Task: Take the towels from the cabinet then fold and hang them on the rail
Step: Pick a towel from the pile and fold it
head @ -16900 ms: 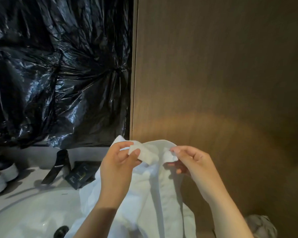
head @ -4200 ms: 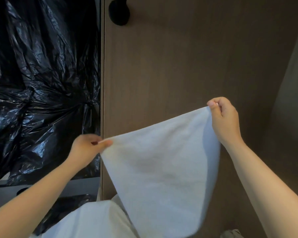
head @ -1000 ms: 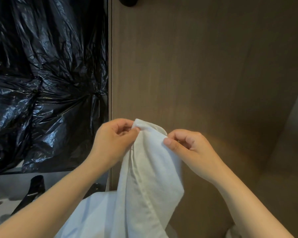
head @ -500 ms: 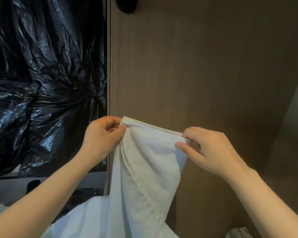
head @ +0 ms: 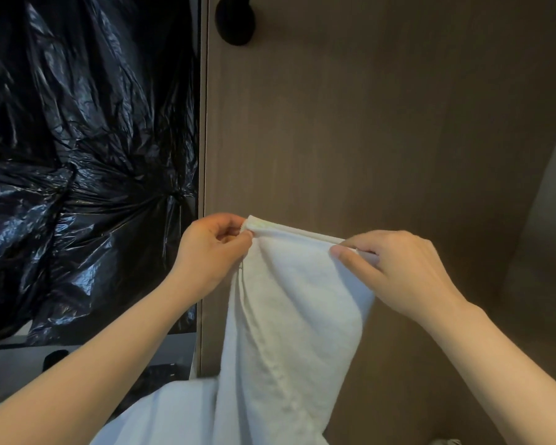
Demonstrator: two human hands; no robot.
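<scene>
Tech A: Separation of both hands has increased against one second ago; the towel [head: 296, 316] top edge is now stretched between them.
Tech B: Left hand [head: 212, 248] status?
Tech A: Thumb and curled fingers pinch the left corner of the folded edge.
Tech B: Right hand [head: 395, 268]?
Tech A: Thumb and forefinger pinch the right end of the same edge.
Tech B: Towel location?
Tech A: Held in the air before the wooden panel [head: 366, 139], hanging down out of view. Black plastic sheeting [head: 77, 155] lies left of the panel; a black knob [head: 235, 20] sits near its top.
</scene>
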